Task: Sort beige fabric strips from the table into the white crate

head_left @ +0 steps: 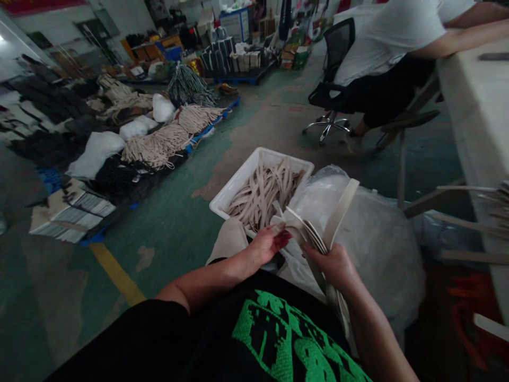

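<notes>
A bundle of flat beige straps (340,215) is gripped in my right hand (336,265), its upper ends fanned out and its lower ends hanging past my wrist. My left hand (268,244) pinches the end of one strap, which bends across from the bundle. Just beyond my hands stands a white plastic bin (238,183) with many loose beige straps (266,185) in it. A large translucent plastic bag (369,239) bulges beside my right hand; what it contains is hard to make out.
At right is a worktable (477,106), where a person in a white top (389,42) sits on a black office chair (338,48). More straps stick out from the table's near side. On the left, blue pallets (214,124) carry strap bundles (159,143) and white sacks (97,151).
</notes>
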`<act>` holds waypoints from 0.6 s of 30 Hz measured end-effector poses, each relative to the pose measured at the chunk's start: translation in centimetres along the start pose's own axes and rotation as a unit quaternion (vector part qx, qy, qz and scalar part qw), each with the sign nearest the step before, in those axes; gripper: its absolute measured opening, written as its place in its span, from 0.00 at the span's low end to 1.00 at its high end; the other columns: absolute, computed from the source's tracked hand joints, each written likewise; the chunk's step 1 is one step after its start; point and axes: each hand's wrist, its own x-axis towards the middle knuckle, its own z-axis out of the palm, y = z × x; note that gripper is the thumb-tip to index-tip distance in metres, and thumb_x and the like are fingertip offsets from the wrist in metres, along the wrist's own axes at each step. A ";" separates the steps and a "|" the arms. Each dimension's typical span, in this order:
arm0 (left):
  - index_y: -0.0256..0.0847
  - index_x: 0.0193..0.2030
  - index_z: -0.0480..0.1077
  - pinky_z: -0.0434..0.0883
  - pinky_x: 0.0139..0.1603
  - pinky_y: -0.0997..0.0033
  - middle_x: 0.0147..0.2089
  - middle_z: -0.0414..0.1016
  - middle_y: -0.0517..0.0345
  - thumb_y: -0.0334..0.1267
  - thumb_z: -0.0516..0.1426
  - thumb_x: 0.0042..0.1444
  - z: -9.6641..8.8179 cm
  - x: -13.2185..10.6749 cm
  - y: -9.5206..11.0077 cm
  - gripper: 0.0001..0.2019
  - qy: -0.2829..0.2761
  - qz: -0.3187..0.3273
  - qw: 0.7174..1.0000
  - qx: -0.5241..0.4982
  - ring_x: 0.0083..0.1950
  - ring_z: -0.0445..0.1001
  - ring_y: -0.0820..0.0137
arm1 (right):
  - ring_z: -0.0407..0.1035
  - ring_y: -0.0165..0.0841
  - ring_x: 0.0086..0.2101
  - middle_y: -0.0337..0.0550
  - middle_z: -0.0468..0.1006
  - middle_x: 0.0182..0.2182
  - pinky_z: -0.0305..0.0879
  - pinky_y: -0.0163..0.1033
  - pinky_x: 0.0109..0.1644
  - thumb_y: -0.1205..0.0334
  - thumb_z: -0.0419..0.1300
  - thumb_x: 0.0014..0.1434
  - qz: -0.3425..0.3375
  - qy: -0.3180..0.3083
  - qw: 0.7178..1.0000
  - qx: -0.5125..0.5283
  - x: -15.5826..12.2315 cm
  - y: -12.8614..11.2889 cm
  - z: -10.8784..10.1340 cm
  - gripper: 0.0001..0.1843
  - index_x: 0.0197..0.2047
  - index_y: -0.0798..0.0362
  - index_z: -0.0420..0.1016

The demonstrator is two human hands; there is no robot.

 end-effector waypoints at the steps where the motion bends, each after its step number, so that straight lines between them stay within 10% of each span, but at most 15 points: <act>1: 0.35 0.30 0.73 0.71 0.33 0.76 0.29 0.77 0.57 0.39 0.74 0.41 0.2 -0.1 0.4 0.17 0.003 0.013 1.000 -0.011 0.30 0.75 0.73 | 0.65 0.32 0.20 0.46 0.75 0.18 0.57 0.34 0.22 0.42 0.62 0.45 0.001 -0.001 1.000 0.005 0.1 -0.1 -0.1 0.25 0.24 0.60 0.79; 7: 0.35 0.31 0.73 0.70 0.32 0.76 0.28 0.76 0.60 0.37 0.75 0.39 -0.2 -0.3 1.7 0.17 0.019 0.023 0.999 -0.013 0.28 0.73 0.76 | 0.60 0.30 0.17 0.45 0.74 0.17 0.55 0.35 0.19 0.38 0.63 0.44 0.025 -0.018 0.999 0.038 -1.5 0.9 -0.7 0.26 0.22 0.57 0.77; 18: 0.34 0.32 0.76 0.69 0.34 0.73 0.31 0.77 0.56 0.38 0.76 0.34 -0.1 -0.5 -1.9 0.20 -0.046 0.017 0.998 0.045 0.30 0.73 0.73 | 0.68 0.34 0.23 0.42 0.73 0.18 0.57 0.34 0.24 0.41 0.61 0.50 -0.060 -0.002 0.998 -0.023 -0.5 -1.3 0.4 0.24 0.27 0.56 0.80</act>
